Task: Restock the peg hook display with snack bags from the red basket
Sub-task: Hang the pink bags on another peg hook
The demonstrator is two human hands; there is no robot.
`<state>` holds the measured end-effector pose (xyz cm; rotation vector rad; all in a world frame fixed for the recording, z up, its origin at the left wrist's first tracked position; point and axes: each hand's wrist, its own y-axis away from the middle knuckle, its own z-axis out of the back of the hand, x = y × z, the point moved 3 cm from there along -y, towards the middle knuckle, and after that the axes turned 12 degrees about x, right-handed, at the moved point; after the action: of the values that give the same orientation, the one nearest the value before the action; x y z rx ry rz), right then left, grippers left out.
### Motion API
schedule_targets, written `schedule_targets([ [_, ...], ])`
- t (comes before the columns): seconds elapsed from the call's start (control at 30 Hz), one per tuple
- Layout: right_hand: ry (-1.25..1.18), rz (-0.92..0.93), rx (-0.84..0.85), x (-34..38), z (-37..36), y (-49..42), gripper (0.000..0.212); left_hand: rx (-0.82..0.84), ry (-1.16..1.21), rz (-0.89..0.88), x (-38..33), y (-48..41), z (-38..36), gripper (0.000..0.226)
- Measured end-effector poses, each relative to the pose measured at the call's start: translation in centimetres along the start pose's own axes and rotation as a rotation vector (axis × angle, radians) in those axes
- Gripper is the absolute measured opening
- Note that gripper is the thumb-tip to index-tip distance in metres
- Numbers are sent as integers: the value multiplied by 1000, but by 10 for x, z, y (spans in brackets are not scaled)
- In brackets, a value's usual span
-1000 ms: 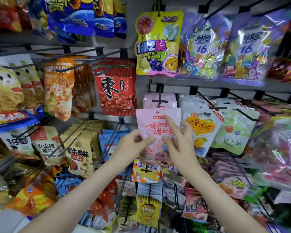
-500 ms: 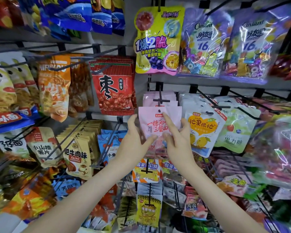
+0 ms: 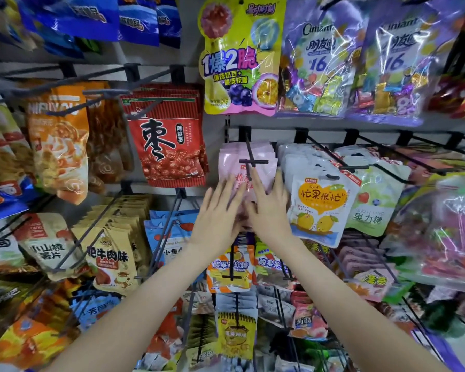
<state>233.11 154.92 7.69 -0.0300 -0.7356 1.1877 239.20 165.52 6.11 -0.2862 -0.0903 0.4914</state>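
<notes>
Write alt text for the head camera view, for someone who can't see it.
The left hand and right hand press flat-fingered against a pink snack bag hanging on a black peg hook. A red bag hangs to its left and a mango candy bag to its right.

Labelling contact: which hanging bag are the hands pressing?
The pink bag, between the red bag and the yellow mango bag: left hand and right hand both lie flat on its front, fingers straight.
</notes>
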Motion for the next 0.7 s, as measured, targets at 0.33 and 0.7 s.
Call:
schedule_targets([
  [0.33,-81,107,244,-66,-35,157,61,-66,228,40,-92,114,-55,63],
  [0.7,-147,-481,790,-302,-161,515,65,715,428,84,-250,325,-334,40],
])
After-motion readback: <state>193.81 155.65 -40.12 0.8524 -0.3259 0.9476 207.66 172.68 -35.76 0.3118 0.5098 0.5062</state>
